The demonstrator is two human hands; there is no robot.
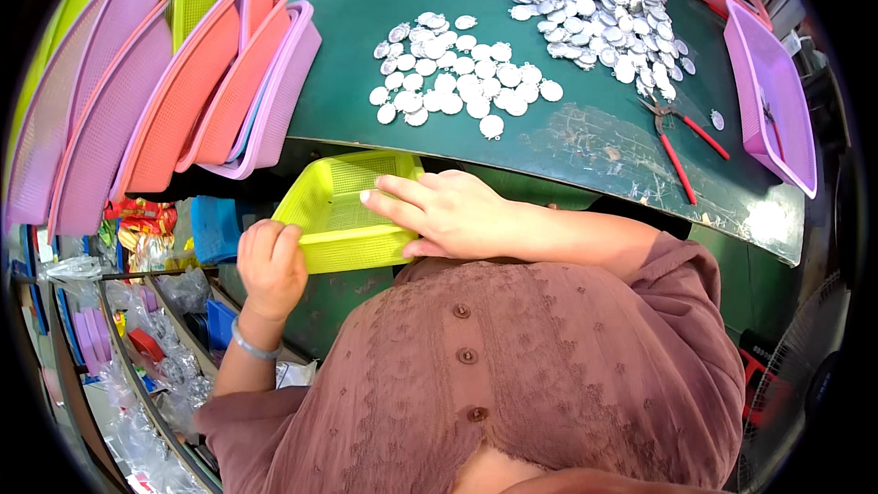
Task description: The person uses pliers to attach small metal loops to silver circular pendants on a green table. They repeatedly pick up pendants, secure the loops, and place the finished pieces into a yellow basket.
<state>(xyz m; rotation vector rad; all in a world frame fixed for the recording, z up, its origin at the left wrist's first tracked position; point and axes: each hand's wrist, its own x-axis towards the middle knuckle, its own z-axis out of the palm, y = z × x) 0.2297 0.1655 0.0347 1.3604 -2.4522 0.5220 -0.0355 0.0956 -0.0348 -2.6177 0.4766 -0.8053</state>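
A yellow-green plastic basket (355, 254) is tilted in front of my body, at the near edge of the table. My left hand (272, 261) is closed on its left near corner, fingers curled over the rim. Across the basket's right side lies my right hand (444, 209), open, its fingers stretched over the inside and its thumb low by the near wall. The part of the basket's inside that shows holds nothing. Beyond it, a small spread of round silvery metal pendants (478, 87) lies on the green table (338, 55).
A larger heap of similar pendants (594, 14) lies farther back. Red-handled pliers (681, 142) rest open near a purple basket (759, 82) at the right. Stacked colored baskets (178, 91) lean at the left. Below them are shelves with plastic bags (169, 375).
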